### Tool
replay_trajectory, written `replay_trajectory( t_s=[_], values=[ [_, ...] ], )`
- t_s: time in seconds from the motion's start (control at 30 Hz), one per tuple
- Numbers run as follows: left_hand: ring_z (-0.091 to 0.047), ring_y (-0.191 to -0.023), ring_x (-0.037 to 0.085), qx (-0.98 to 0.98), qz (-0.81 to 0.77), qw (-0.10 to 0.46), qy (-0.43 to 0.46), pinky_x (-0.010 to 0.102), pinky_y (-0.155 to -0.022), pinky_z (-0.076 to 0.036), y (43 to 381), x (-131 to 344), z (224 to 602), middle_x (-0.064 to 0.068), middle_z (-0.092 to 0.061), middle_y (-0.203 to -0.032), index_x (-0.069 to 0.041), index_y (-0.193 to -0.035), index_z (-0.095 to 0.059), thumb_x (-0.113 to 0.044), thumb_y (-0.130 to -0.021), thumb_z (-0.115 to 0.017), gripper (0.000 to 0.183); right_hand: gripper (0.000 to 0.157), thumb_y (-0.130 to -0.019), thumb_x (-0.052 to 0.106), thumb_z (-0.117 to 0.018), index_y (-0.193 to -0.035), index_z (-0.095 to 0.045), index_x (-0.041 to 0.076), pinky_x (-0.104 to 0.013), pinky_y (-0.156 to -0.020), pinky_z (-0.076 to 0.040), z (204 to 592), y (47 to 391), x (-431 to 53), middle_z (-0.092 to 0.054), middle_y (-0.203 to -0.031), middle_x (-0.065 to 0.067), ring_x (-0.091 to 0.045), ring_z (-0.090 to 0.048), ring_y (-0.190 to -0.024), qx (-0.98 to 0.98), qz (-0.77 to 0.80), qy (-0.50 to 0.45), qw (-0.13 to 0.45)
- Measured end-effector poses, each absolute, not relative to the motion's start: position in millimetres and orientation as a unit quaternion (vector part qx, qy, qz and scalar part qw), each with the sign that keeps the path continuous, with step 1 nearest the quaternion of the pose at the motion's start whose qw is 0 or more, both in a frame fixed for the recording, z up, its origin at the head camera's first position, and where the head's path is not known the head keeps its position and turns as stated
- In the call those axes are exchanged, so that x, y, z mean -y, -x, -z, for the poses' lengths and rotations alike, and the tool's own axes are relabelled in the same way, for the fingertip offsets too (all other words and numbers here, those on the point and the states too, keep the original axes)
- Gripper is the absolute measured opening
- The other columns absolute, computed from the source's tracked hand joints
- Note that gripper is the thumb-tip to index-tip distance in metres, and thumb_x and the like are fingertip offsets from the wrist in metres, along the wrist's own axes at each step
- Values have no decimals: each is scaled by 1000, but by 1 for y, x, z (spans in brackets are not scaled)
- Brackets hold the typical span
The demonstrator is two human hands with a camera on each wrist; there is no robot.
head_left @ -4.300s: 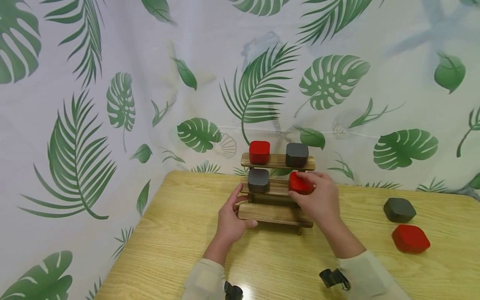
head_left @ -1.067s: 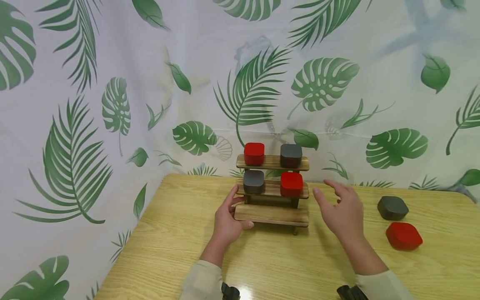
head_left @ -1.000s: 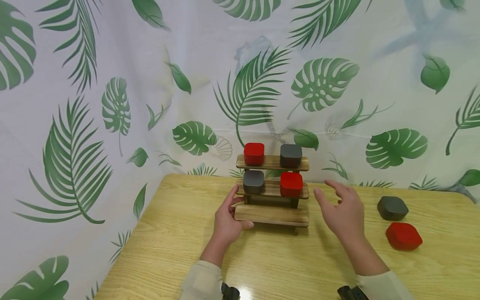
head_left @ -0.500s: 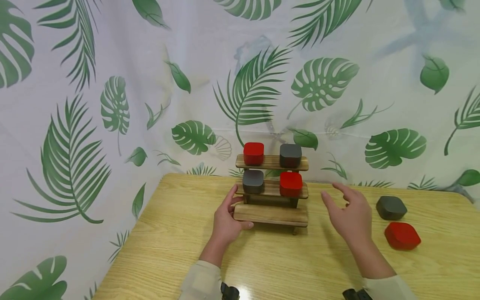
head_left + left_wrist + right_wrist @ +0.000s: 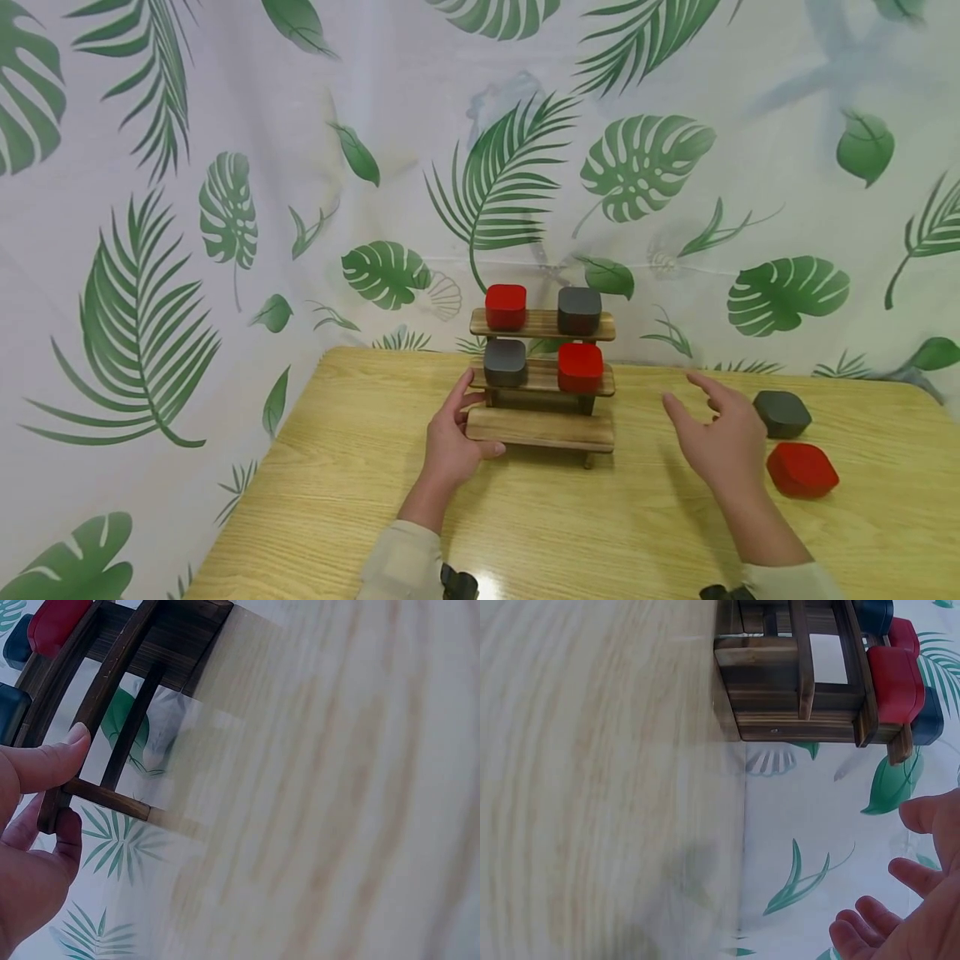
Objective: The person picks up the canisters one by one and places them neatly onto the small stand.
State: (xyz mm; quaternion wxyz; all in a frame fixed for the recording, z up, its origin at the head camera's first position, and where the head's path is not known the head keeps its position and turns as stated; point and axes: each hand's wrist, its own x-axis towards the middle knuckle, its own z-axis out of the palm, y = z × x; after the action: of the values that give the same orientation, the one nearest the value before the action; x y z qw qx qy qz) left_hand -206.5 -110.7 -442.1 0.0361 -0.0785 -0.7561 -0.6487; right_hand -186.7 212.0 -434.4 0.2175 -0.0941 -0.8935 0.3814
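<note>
A three-tier wooden stand stands at the back of the table. My left hand grips the left end of its lowest tier, thumb on the plank and fingers curled around its end, as the left wrist view shows. The top tier bears a red box on the left and a dark grey box on the right. On the middle tier sit a dark grey box at left and a red box at right. My right hand is over the table right of the stand, fingers spread, holding nothing.
Two more boxes lie on the table at the right: a dark grey one, partly behind my right hand, and a red one nearer me. A leaf-printed cloth hangs behind and at the left.
My right hand has let go of the red box on the middle tier and moved right, toward the two loose boxes. The left hand has kept its grip on the stand.
</note>
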Motion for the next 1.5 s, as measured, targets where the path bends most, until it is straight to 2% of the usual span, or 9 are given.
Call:
replay_trajectory(
  t_s=[0.1, 0.33, 0.53, 0.7, 0.93, 1.1, 1.23, 1.4, 1.5],
  values=[
    [-48, -107, 46, 753, 652, 35, 80, 54, -105, -35, 207, 111, 443, 22, -56, -134, -9, -156, -35, 26, -65, -78, 106, 55, -96, 36, -67, -140, -58, 4, -61, -87, -42, 435, 185, -215, -54, -133, -28, -47, -51, -113, 895, -378, 101, 213],
    [-50, -104, 31, 762, 643, 41, 74, 47, -101, -42, 230, 114, 482, 7, -58, -134, -28, -156, -37, 20, -64, -84, 115, 56, -93, 32, -70, -139, -58, 2, -62, -89, -40, 439, 181, -221, -55, -131, -28, -47, -51, -113, 897, -371, 110, 215],
    [-50, -106, 36, 759, 647, 35, 69, 49, -98, -43, 224, 112, 473, 14, -57, -135, -21, -157, -36, 23, -64, -81, 112, 56, -92, 32, -71, -138, -59, 2, -61, -89, -39, 443, 179, -230, -55, -130, -28, -46, -51, -114, 898, -365, 120, 215],
    [-49, -108, 41, 758, 648, 30, 68, 52, -84, -50, 219, 111, 462, 19, -55, -136, -15, -158, -33, 26, -64, -79, 112, 57, -92, 33, -71, -139, -58, 2, -62, -90, -38, 445, 178, -238, -54, -131, -30, -47, -50, -115, 900, -360, 126, 214],
    [-50, -105, 32, 765, 639, 37, 69, 46, -93, -46, 228, 112, 480, 10, -57, -136, -25, -157, -36, 21, -65, -82, 113, 60, -93, 35, -71, -141, -56, 2, -66, -94, -35, 446, 174, -246, -51, -135, -31, -50, -45, -122, 902, -357, 137, 200],
    [-51, -104, 28, 766, 638, 38, 66, 41, -88, -50, 230, 113, 484, 5, -59, -134, -33, -156, -37, 20, -65, -83, 115, 63, -93, 37, -70, -142, -55, 1, -66, -96, -33, 448, 171, -252, -50, -137, -30, -50, -43, -124, 904, -353, 147, 188],
    [-50, -106, 28, 765, 639, 39, 67, 41, -92, -48, 230, 113, 483, 5, -59, -134, -33, -156, -37, 19, -65, -84, 115, 63, -92, 37, -71, -142, -55, 1, -65, -98, -32, 449, 169, -257, -50, -138, -30, -49, -41, -127, 904, -351, 160, 187],
    [-51, -109, 29, 760, 645, 39, 68, 46, -96, -46, 229, 113, 483, 7, -58, -135, -32, -156, -37, 20, -65, -83, 114, 64, -91, 37, -72, -141, -56, 1, -64, -100, -31, 450, 166, -264, -49, -138, -31, -50, -39, -129, 905, -342, 164, 190],
    [-51, -110, 32, 757, 649, 38, 70, 48, -95, -47, 228, 113, 482, 10, -57, -137, -28, -157, -36, 21, -65, -82, 114, 63, -89, 36, -74, -139, -58, 2, -62, -93, -36, 452, 164, -267, -51, -134, -31, -48, -46, -120, 904, -338, 168, 199]
  ],
)
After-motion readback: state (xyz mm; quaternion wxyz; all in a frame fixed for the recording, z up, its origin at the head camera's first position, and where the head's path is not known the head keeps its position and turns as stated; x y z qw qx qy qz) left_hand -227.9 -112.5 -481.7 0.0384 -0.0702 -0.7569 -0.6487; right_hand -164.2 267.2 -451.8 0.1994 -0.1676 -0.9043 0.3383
